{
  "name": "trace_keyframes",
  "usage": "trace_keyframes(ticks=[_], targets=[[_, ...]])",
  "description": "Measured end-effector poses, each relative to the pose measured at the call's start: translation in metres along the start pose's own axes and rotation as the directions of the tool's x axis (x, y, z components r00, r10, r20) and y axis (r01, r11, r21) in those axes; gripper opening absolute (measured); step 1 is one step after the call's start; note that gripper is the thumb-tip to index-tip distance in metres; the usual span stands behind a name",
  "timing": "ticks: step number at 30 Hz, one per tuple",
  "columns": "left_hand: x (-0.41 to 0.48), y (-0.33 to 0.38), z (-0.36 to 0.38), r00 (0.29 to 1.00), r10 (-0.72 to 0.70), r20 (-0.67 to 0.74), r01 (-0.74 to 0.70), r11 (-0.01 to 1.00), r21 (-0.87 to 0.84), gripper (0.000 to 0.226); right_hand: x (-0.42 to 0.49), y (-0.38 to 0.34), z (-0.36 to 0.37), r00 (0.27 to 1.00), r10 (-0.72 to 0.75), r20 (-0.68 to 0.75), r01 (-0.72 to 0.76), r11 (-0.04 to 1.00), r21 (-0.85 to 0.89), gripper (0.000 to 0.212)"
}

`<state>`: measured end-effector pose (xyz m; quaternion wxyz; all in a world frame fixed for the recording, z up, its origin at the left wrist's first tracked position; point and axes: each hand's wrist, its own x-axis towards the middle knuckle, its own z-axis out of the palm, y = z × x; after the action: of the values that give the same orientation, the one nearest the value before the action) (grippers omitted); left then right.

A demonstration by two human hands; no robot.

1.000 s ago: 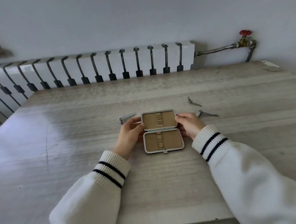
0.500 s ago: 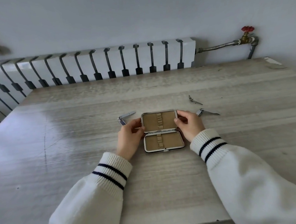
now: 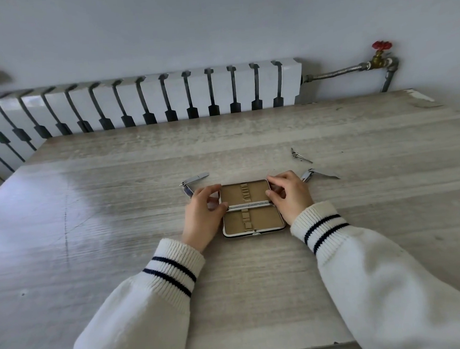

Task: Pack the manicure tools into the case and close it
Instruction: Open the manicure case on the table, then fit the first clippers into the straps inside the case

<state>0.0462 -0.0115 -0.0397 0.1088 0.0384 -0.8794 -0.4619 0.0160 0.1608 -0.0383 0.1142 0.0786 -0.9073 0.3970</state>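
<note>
Table (image 3: pixel 259 295), case (image 3: pixel 264 219), left clipper (image 3: pixel 194 180), right clipper (image 3: pixel 320 174), tool (image 3: pixel 299 155)

Case (image 3: pixel 264 218) between left clipper (image 3: pixel 194 180), right clipper (image 3: pixel 318 174)

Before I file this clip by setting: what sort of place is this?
Likely a room in a home: a white radiator along the plain wall, a pipe with a red valve beside it, and a wooden table holding a small manicure case.

Case (image 3: pixel 253 219) lies open (tan lining), 3 tools (image 3: pixel 320 174) beside it.
</note>
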Motion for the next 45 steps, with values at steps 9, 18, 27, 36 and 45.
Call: trace_keyframes(ticks=[9, 18, 27, 36, 45], targets=[[0.0, -0.001, -0.001, 1.0, 0.022, 0.004, -0.022, 1.0, -0.014, 0.03, 0.002, 0.0, -0.002, 0.999, -0.034, -0.009, 0.034, 0.999, -0.016, 0.03], [0.001, -0.001, -0.001, 1.0, 0.017, 0.001, -0.017, 1.0, -0.024, 0.03, 0.02, 0.028, -0.031, 0.97, 0.028, -0.243, -0.064, 0.987, -0.144, 0.03], [0.0, -0.002, -0.001, 1.0, 0.014, 0.0, -0.014, 0.999, -0.029, 0.028, 0.03, 0.058, -0.041, 0.953, 0.182, -0.244, -0.262, 0.899, -0.35, 0.029], [0.0, -0.002, -0.002, 1.0, 0.011, 0.011, -0.011, 0.999, -0.044, 0.028, 0.03, 0.059, -0.041, 0.959, 0.198, -0.203, -0.256, 0.913, -0.318, 0.012], [0.0, -0.003, -0.002, 1.0, 0.012, 0.002, -0.012, 0.999, -0.05, 0.027, 0.025, 0.048, -0.039, 0.965, 0.083, -0.251, -0.127, 0.979, -0.162, 0.01]])
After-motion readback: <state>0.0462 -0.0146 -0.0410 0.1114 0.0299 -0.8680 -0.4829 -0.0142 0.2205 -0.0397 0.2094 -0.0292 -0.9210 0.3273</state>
